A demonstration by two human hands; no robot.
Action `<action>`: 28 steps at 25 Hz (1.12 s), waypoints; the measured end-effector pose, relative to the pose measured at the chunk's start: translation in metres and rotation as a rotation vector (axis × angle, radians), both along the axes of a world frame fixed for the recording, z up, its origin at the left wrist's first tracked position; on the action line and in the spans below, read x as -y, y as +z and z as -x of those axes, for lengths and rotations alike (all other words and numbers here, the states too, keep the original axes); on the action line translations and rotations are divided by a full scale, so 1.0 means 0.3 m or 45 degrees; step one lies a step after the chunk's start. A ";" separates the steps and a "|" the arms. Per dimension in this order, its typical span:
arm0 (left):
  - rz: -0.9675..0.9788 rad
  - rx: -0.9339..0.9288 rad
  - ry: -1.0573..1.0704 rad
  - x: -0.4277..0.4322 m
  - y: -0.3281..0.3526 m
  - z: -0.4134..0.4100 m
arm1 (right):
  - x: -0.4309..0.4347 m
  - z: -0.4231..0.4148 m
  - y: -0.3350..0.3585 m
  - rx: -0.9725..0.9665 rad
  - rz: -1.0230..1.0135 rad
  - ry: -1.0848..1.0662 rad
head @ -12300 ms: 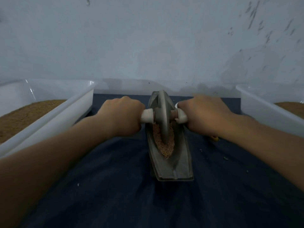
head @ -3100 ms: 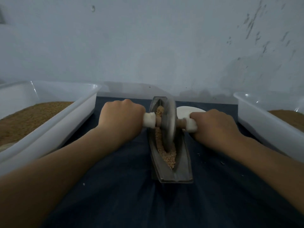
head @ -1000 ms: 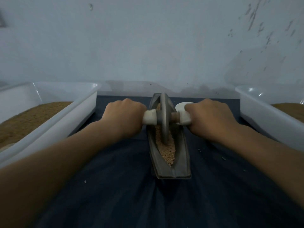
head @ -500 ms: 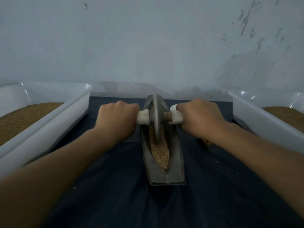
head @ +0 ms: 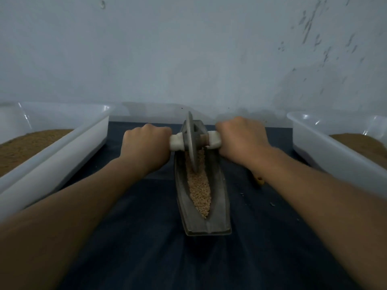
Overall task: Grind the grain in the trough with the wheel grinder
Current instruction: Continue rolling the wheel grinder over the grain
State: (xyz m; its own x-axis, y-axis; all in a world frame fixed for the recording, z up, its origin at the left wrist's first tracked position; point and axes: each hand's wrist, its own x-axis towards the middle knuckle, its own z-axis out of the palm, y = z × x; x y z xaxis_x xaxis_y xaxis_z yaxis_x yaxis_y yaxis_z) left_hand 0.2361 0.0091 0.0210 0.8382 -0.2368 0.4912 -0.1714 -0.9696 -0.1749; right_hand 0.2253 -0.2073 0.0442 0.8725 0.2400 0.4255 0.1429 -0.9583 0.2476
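Since the frame three seconds back, the wheel grinder has been rolled from mid-trough toward the far end. Its wheel is seen leaning slightly to the left at the top, with the lower rim set in the grain. Grain is heaped along the groove of the grey trough, mostly on the near side of the wheel. Trough is laid lengthwise on a dark blue cloth, pointing away from the person.

Left hand: fingers are curled tight round the left white handle.
Right hand: fingers are wrapped round the right white handle.

White tub is noted at left, holding brown meal. Second white tub is noted at right, likewise filled. Small yellow object is glimpsed beside the right wrist and cannot be identified. Scattered crumbs are noted on the cloth at right.
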 end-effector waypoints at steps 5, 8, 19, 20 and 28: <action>-0.142 -0.019 -0.266 -0.095 0.000 0.113 | 0.103 0.150 -0.042 -0.004 0.082 0.147; -0.136 0.036 -0.180 -0.075 -0.012 0.099 | 0.080 0.130 -0.058 0.269 0.137 0.115; -0.180 0.177 -0.320 -0.107 -0.023 0.149 | 0.107 0.168 -0.071 0.359 0.131 0.286; -0.191 0.263 -0.330 -0.110 -0.025 0.147 | 0.115 0.171 -0.075 0.389 0.115 0.271; -0.102 0.045 0.015 0.035 0.058 -0.040 | -0.002 -0.043 0.010 -0.191 -0.105 -0.114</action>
